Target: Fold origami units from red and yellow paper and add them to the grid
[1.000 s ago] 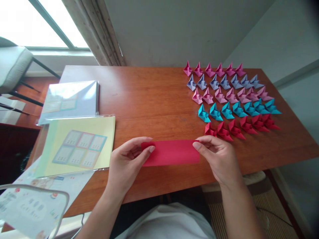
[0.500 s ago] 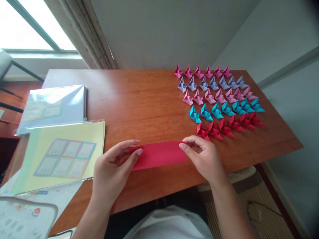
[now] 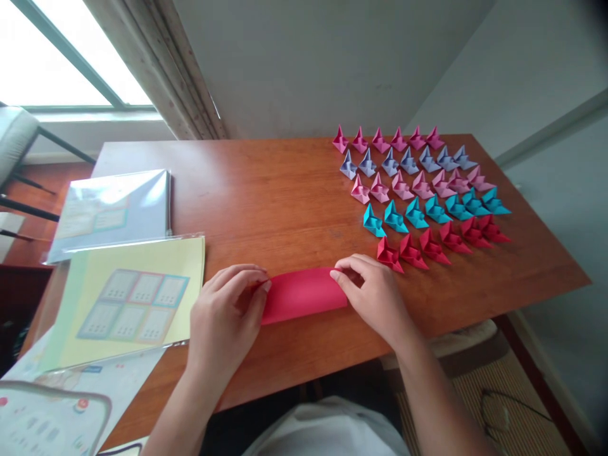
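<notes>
A red strip-shaped piece of paper (image 3: 304,295) stretches between my two hands over the front part of the table. Its left end is pinched by my left hand (image 3: 230,307), thumb against fingers. My right hand (image 3: 370,291) pinches the upper right corner the same way. The paper bows slightly, and its top edge may be a fold; I cannot tell for sure. Just beyond my right hand stands a row of red folded paper boats (image 3: 412,252), the nearest one close to my fingers.
More folded paper pieces stand in rows on the wooden table (image 3: 266,190): turquoise (image 3: 417,214), light pink (image 3: 401,187), lilac (image 3: 409,162) and magenta (image 3: 380,141). At left lie a yellow paper pack (image 3: 137,304), a bluish pack (image 3: 114,209) and a white printed sheet (image 3: 118,380).
The camera view has swung a little to the right. Both hands still hold the red paper; the left fingers have curled over its end, and the paper sits closer to the table and bows slightly.
</notes>
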Demonstrator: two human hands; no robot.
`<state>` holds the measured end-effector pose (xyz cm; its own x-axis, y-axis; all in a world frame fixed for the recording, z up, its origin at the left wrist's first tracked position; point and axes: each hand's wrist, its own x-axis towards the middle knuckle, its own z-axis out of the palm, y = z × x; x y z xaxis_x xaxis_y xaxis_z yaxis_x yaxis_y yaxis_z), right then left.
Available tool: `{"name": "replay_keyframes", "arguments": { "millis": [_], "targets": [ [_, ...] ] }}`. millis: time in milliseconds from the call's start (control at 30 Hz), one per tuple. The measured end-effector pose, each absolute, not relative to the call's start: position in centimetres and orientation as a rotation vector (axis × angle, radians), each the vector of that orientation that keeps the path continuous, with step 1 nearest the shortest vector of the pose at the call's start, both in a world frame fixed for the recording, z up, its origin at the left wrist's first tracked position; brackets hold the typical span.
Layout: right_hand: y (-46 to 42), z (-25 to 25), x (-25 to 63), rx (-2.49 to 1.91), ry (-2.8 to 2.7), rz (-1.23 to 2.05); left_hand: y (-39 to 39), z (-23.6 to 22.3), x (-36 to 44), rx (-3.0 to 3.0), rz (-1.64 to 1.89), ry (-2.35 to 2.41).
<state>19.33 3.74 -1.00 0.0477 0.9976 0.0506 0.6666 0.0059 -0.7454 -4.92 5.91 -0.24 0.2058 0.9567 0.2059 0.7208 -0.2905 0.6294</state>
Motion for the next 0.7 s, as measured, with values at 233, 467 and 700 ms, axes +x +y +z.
{"name": "replay_keyframes", "arguments": {
  "millis": [233, 467, 700],
  "targets": [
    [3.99, -1.33, 19.42, -1.753, -1.727, 0.666, 6.31, -0.53, -4.98, 2.077, 0.756, 1.540],
    [3.84, -1.48, 19.60, -1.779, -1.746, 0.632, 6.20, -0.84, -4.57, 2.172, 0.696, 1.622],
    [3.84, -1.61, 19.43, -1.802, -1.836, 0.518, 6.03, -0.71, -4.09, 2.276, 0.599, 1.714]
  ]
}}
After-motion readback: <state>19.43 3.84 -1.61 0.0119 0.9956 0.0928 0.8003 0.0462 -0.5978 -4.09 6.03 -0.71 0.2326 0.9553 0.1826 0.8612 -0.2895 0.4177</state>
